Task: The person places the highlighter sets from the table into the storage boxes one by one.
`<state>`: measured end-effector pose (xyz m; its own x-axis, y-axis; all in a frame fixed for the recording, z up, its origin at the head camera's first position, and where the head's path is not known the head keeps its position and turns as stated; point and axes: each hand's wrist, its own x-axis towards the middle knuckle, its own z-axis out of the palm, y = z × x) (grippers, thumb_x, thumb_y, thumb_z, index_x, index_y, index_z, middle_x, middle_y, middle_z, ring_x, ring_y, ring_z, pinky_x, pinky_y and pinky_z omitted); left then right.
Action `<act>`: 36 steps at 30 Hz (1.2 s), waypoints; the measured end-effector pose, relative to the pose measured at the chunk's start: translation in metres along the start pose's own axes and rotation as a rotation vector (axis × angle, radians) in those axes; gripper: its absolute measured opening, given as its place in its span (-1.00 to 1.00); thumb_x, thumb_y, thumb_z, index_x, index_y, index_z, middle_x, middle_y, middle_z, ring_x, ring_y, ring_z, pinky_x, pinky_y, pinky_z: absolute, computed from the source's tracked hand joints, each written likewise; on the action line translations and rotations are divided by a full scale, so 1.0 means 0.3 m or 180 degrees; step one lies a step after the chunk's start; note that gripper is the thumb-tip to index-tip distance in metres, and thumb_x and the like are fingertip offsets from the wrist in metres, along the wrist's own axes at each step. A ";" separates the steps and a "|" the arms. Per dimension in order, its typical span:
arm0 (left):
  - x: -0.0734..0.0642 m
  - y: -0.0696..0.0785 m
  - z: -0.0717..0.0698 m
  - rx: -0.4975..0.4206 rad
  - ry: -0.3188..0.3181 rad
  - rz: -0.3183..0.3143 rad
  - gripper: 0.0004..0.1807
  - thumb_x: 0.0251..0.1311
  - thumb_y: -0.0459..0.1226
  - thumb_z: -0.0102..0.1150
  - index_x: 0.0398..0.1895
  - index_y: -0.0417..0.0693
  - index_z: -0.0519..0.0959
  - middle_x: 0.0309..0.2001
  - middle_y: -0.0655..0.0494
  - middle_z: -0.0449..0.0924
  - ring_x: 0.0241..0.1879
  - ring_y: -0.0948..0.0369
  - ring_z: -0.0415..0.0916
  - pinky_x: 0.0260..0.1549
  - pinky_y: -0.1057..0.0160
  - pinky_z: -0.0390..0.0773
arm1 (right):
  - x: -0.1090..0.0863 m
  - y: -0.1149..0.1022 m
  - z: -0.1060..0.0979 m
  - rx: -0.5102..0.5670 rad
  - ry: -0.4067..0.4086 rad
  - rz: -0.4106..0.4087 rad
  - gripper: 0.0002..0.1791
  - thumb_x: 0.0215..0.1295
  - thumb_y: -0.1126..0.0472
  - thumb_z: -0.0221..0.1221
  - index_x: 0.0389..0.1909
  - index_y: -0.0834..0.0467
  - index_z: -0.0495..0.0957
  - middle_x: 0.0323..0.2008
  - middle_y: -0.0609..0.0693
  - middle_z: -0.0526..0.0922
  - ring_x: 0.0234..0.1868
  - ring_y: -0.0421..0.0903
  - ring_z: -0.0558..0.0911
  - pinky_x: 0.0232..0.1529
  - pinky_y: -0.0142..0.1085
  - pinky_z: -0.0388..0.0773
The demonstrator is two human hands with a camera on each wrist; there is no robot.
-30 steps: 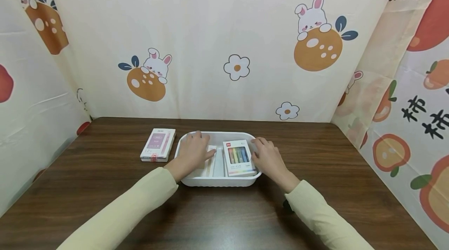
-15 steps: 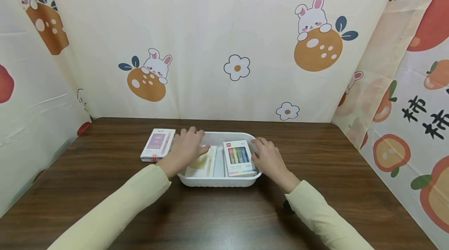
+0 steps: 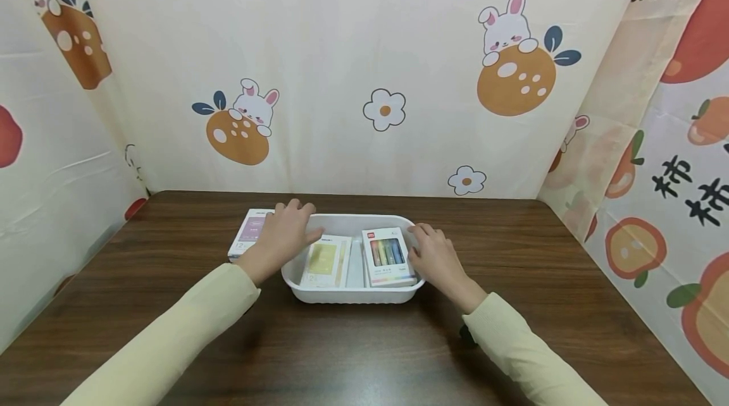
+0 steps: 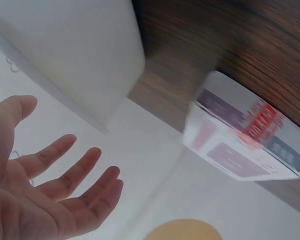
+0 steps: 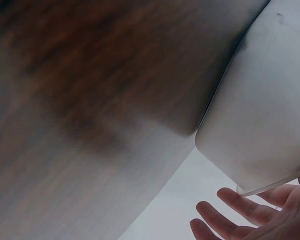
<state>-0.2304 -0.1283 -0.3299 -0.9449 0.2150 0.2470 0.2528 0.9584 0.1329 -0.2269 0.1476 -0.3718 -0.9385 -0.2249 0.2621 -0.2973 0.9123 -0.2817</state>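
Note:
A white plastic tray (image 3: 354, 295) stands on the table, split in two by a low divider. Its left compartment has a white box with a yellow panel (image 3: 326, 260); in the right one lies a white box showing coloured sticks (image 3: 390, 257). My left hand (image 3: 283, 235) hovers at the tray's left side, fingers spread and holding nothing. Partly behind it is a white box with a purple panel (image 3: 248, 232), which the left wrist view shows with a red seal (image 4: 262, 122). At the tray's right rim rests my right hand (image 3: 437, 260), its fingers loosely extended in the right wrist view.
The dark wood table (image 3: 353, 355) runs back to a cream curtain (image 3: 342, 45) printed with rabbits and fruit. Printed cloths also hang along the left and right sides. Something small and dark (image 3: 467, 334) shows under the right cuff.
My left hand has moved left, from over the tray's left compartment to beyond its rim, uncovering the yellow-panelled box and partly covering the purple one. The right hand stays put.

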 end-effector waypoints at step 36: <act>-0.022 -0.243 0.061 0.0130 -0.0249 -0.0500 -0.39 0.14 -0.04 0.11 0.15 -0.25 0.32 0.02 -0.39 0.36 -0.08 -0.32 0.37 -0.16 -0.27 0.38 | 0.000 0.001 0.003 -0.0002 0.0020 0.0002 -0.57 0.15 0.22 0.11 0.07 0.24 0.44 0.07 0.18 0.49 0.01 0.19 0.49 -0.05 0.07 0.42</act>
<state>-0.2463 -0.1960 -0.3588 -0.9858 0.0744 0.1506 0.0936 0.9878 0.1246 -0.2273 0.1476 -0.3729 -0.9375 -0.2223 0.2676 -0.2966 0.9127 -0.2812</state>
